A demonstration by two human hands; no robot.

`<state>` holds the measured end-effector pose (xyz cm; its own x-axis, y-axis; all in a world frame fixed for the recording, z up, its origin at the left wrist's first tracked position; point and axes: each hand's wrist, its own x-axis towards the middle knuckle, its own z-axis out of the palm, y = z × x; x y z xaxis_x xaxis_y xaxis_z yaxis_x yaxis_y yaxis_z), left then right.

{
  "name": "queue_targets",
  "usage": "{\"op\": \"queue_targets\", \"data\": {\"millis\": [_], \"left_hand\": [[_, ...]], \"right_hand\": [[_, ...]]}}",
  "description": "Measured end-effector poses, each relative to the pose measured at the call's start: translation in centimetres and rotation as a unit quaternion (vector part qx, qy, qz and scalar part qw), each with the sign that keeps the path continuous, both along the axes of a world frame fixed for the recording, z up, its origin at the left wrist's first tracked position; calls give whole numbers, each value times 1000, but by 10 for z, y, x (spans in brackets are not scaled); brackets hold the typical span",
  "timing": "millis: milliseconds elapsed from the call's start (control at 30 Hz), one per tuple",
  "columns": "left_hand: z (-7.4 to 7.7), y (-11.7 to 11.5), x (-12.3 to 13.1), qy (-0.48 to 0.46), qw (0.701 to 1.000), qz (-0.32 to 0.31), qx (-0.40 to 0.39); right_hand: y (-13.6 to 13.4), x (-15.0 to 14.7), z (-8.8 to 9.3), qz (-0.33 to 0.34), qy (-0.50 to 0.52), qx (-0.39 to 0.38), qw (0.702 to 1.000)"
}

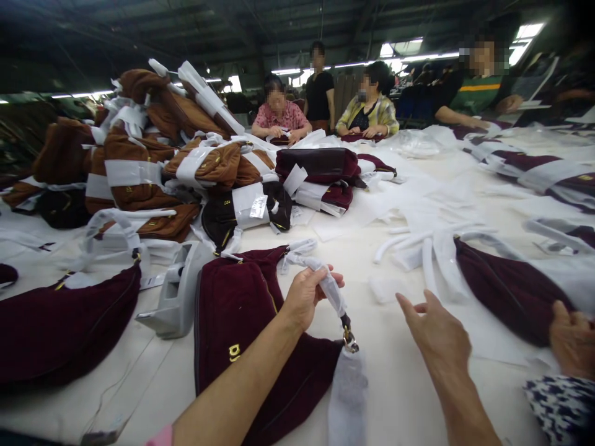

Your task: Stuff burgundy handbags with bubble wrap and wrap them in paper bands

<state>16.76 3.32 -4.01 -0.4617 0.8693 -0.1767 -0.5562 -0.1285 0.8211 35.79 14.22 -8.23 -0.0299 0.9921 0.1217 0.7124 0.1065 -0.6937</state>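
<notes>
A dark burgundy handbag (232, 297) with gold letters lies on the table in front of me. My left hand (304, 297) is closed around its strap (333, 292), which is wrapped in thin white paper and raised off the table. A metal clasp (349, 341) joins the strap to the bag, and a white strip (348, 396) hangs below it. To the right, my right hand (437, 334) is over the table with thumb and fingers apart, holding nothing. Ahead of it lies a loose white sheet (388, 288).
A grey tape dispenser (174, 291) stands left of the bag, with another burgundy bag (69, 322) beyond. Brown bags (134, 167) are heaped at the back left. A co-worker's hand (574, 341) rests on a burgundy bag (506, 288) at right. Several people work across the table.
</notes>
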Motion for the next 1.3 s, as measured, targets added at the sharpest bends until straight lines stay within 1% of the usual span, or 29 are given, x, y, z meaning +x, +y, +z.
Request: {"op": "queue_targets", "data": {"millis": [33,67,100,133,167,200,233,267,300,367,433,467,567,667,733,800,833,867,933,1000,1033,1067,1100,1167,1233,1300], "left_hand": [[-1,1,-2,-12,1000,-12,-2],[-2,2,-3,-28,999,-21,-2],[-3,4,-4,-48,999,-25,-1],[-5,6,-4,-71,997,-24,-1],[-7,7,-3,-95,995,-21,0],[-8,7,-1,-114,993,-17,2],[-9,6,2,-121,993,-13,6],[-11,3,6,-108,994,-15,8],[-12,0,11,-74,997,-30,4],[-13,-11,21,44,995,-88,-28],[-11,-23,28,167,974,-139,-68],[-10,-30,30,215,962,-148,-79],[-5,-47,31,307,941,-115,-81],[-7,-57,31,363,927,-62,-69],[-14,-60,33,359,931,-14,-62],[-21,-60,34,313,947,33,-63],[-24,-60,34,280,957,41,-63],[-27,-59,33,239,968,35,-60],[-29,-58,31,149,988,-11,-37],[-29,-59,28,60,997,-57,-2],[-29,-59,27,21,998,-65,12],[-29,-60,26,-11,998,-66,20],[-29,-61,25,-35,997,-65,22],[-28,-64,23,-47,996,-66,20],[-27,-68,23,-11,996,-82,26],[-25,-70,25,46,993,-104,30]], "right_hand": [[-10,2,3,16,-10,34,999],[-23,1,3,60,-1,45,997],[-37,-1,1,126,26,26,991],[-52,-5,-3,206,67,-18,976],[-67,-9,-8,280,104,-71,952],[-80,-15,-13,328,131,-113,929],[-90,-20,-17,349,153,-138,914],[-98,-25,-19,350,169,-145,910],[-103,-29,-19,343,181,-143,911],[-107,-36,-14,336,186,-135,913],[-106,-40,-5,354,186,-133,907],[-105,-42,-1,359,188,-131,905],[-104,-45,7,354,188,-114,909],[-109,-48,9,345,182,-91,916],[-114,-48,7,333,228,-120,907],[-121,-45,1,308,299,-194,882],[-124,-43,-3,296,328,-233,866],[-127,-41,-7,289,352,-267,849],[-132,-38,-12,287,400,-325,808],[-135,-38,-12,287,464,-373,750],[-136,-40,-11,288,490,-392,724],[-136,-41,-10,290,505,-401,707],[-136,-44,-8,294,511,-404,700],[-137,-48,-7,301,505,-393,707],[-138,-51,-10,303,495,-370,725],[-140,-53,-15,289,485,-342,751]]}}
